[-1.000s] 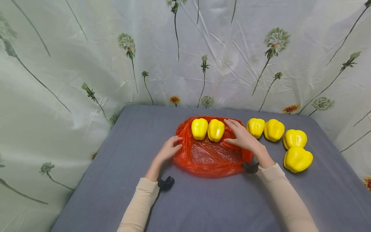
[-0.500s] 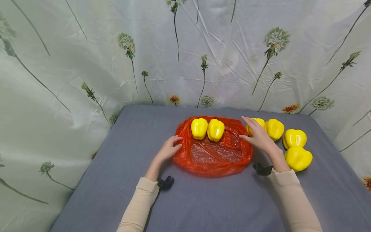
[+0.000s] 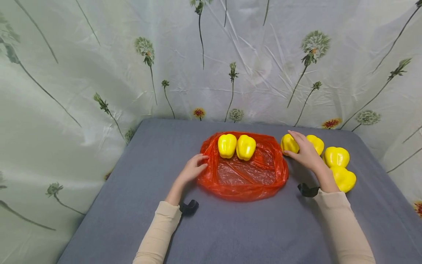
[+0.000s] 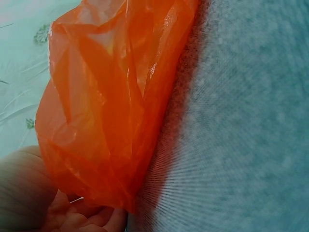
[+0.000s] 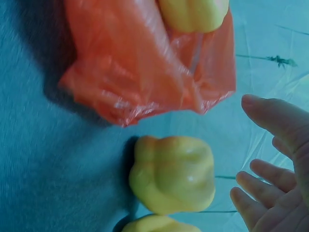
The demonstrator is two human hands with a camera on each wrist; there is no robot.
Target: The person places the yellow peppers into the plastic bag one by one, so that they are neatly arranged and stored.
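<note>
A red plastic bag (image 3: 245,192) lies with its mouth wide on the grey cloth. Inside, at its far side, are two yellow bell peppers (image 3: 227,146). My left hand (image 3: 191,169) holds the bag's left edge; in the left wrist view the thumb is beside the bag's end and the curled fingers are partly hidden behind it. To the right of the bag, my right hand (image 3: 308,156) is over the nearest loose yellow bell pepper (image 3: 289,145), thumb and fingers spread. The right wrist view shows a gap between the fingers and that pepper (image 5: 171,174).
More yellow bell peppers stand to the right: one (image 3: 316,144) partly behind my right hand, another (image 3: 336,157) farther right, and one (image 3: 345,179) nearer, partly behind the wrist. A grey cloth (image 3: 250,234) covers the table. A flower-printed curtain (image 3: 250,73) hangs behind it.
My right hand has moved right, from above the bag's inside to the nearest loose pepper. The left hand has stayed at the bag's edge, and the peppers have not moved.
</note>
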